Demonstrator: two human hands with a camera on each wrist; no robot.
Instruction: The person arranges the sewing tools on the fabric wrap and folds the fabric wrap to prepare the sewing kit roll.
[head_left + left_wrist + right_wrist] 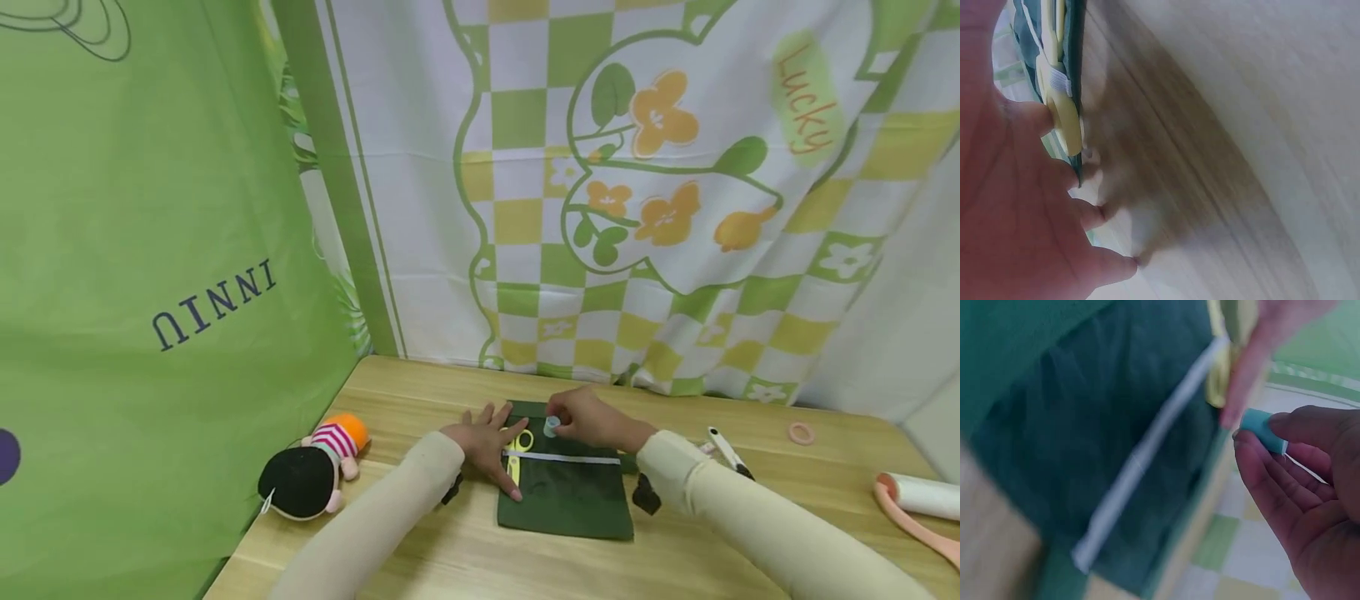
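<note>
A dark green cloth piece lies flat on the table, with a white elastic strap across it. Yellow scissors are tucked under the strap at its left end. My left hand, fingers spread, rests at the cloth's left edge and partly covers the scissors. In the left wrist view, the thumb side lies close by the yellow scissors. Between thumb and fingers, my right hand pinches a small light-blue thread spool over the upper part of the cloth.
A doll with black hair and a striped top lies to the left. Right of the cloth are a white pen-like tool and a pink ring. A white roll with a pink handle lies at the far right. Printed curtains hang behind.
</note>
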